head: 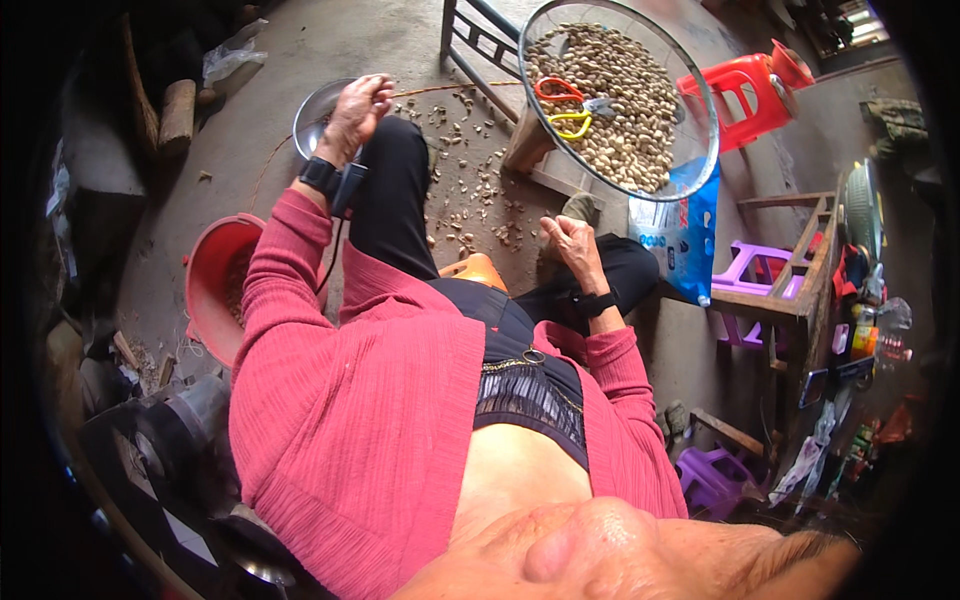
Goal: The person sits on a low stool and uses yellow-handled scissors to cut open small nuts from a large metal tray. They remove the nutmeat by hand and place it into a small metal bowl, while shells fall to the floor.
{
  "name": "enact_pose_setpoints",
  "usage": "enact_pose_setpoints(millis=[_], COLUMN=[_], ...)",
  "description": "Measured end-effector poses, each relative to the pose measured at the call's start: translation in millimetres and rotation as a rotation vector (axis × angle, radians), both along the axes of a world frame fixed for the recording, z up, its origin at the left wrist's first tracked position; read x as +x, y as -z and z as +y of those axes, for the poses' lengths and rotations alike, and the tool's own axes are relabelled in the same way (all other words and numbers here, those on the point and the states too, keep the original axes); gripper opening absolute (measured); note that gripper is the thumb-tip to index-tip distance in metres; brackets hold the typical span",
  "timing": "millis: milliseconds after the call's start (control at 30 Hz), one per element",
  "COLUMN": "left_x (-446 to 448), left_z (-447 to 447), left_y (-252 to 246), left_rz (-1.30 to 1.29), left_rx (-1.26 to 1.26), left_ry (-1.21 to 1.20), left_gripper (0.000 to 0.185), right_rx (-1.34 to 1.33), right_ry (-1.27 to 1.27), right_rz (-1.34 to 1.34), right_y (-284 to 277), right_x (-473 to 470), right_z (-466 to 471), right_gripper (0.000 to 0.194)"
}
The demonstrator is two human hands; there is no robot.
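Observation:
My left hand is above a round metal bowl, its fingers curled; whether it holds anything is unclear. My right hand is over my right leg with bent fingers, and its grip is hidden. A large round shallow tray ahead holds many nuts in their shells, which look like peanuts. Short-bladed scissors with one red and one yellow handle lie open on them. Shell pieces are scattered over the floor between my feet.
A red bucket with contents stands at my left. Right of the tray is a red plastic stool. A blue bag lies against a wooden frame at right, near purple stools. Cut wood is upper left.

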State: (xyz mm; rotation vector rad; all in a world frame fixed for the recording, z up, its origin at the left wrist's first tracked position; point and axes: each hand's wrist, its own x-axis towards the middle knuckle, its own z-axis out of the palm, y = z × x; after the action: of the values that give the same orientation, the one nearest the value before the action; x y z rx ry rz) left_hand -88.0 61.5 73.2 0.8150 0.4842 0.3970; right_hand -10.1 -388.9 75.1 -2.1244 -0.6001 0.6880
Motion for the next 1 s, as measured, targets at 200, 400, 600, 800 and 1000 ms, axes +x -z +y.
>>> enact_pose_setpoints(millis=[200,400,600,800,1000], left_x=[-42.5,-41.1,123.6,224.0,286.5], left_z=[108.7,133.6,11.0,-216.7,-301.8], left_y=[97.1,89.9,-12.9,-64.5,-19.4], left_rz=[0.384,0.5,0.164,-0.151,-0.236], left_rx=[-0.094,0.433,0.962,1.365,1.97], left_ry=[-0.229,-0.342,-0.051,0.811,0.945], left_gripper=[0.012,0.027,0.039,0.03,0.025], right_rx=[0.126,0.253,0.302,0.334,0.37], right_ry=[0.038,0.074,0.208,0.279,0.325], right_rz=[-0.081,0.026,-0.011,-0.006,-0.073], right_y=[-6.7,-17.5,-16.6,-23.4,-20.4], right_x=[-3.4,-5.9,6.2,5.9,5.1], right_z=[10.5,2.8,-12.4,-28.7,-51.9], right_gripper=[0.02,0.03,0.029,0.024,0.018])
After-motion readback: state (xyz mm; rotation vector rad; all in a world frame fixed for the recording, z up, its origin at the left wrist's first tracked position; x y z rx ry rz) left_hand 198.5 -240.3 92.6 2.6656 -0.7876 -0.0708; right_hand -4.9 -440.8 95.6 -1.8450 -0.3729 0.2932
